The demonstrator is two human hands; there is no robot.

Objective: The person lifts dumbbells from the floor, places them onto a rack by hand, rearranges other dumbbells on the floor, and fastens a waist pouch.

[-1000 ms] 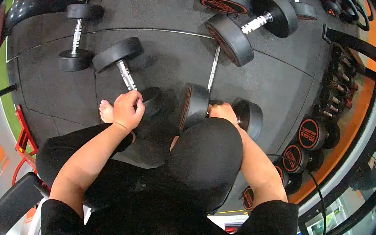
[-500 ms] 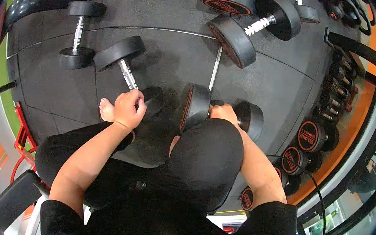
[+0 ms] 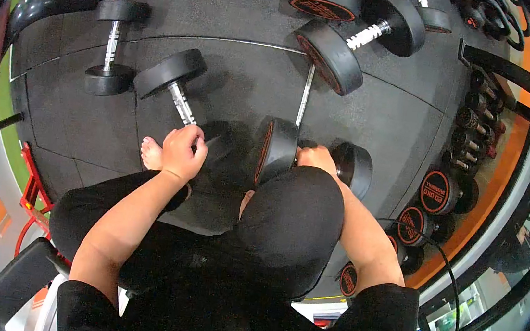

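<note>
My left hand (image 3: 183, 151) is a loose fist at the lower end of a black dumbbell (image 3: 171, 74) with a silver handle. Most of that handle shows beyond my knuckles, and my hand partly covers the lower head. What my curled fingers hold, if anything, is hidden. On the other side, my right hand (image 3: 316, 157) wraps the handle of a second dumbbell (image 3: 278, 151), between its two heads. My right knee (image 3: 293, 208) stands just in front of this dumbbell, hiding part of it.
A smaller dumbbell (image 3: 108, 80) lies to the left. Larger dumbbells (image 3: 328, 56) lie ahead on the black rubber floor (image 3: 236, 77). Along the right stands a rack (image 3: 502, 65) with several dumbbells beside it. A curved black machine arm (image 3: 48, 3) and a red frame (image 3: 33, 188) are at left.
Both hands keep their places and grips. The floor and dumbbells shift by only a few pixels in view.
</note>
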